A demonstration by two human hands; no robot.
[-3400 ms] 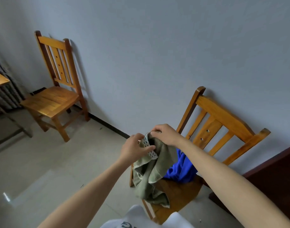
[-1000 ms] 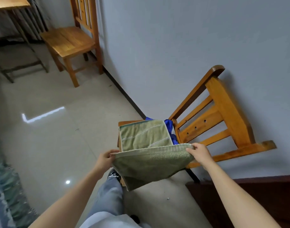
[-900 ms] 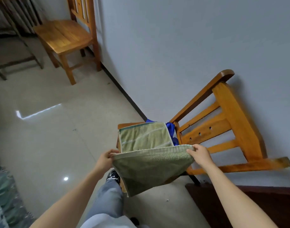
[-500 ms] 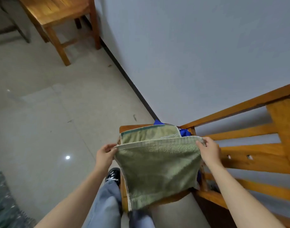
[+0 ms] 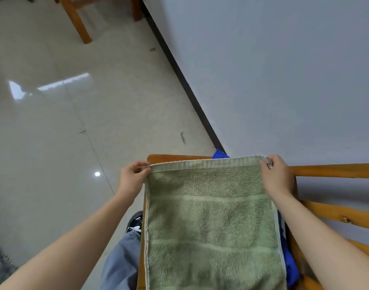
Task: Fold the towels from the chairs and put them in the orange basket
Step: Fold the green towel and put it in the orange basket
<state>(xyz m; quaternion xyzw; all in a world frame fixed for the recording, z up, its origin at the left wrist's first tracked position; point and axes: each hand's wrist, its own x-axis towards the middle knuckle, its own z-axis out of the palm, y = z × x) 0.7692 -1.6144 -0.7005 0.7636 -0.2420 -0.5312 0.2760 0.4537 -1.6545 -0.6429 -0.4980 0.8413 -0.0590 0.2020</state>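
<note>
Head view: open tiled floor (image 5: pixel 70 126) extends left of the chair (image 5: pixel 334 170); the wall (image 5: pixel 284 70) stands close behind its backrest. The green towel (image 5: pixel 210 222) lies spread over the chair seat, pale hem along the seat's far edge, long axis running from that edge toward the person. The hands are apart. The left hand (image 5: pixel 131 177) pinches the hem's left corner; the right hand (image 5: pixel 278 177) pinches its right corner. A blue towel (image 5: pixel 290 266) shows beneath, on the backrest side.

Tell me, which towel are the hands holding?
The green towel: the left hand and right hand pinch its far corners. The blue towel lies mostly hidden beneath.
</note>
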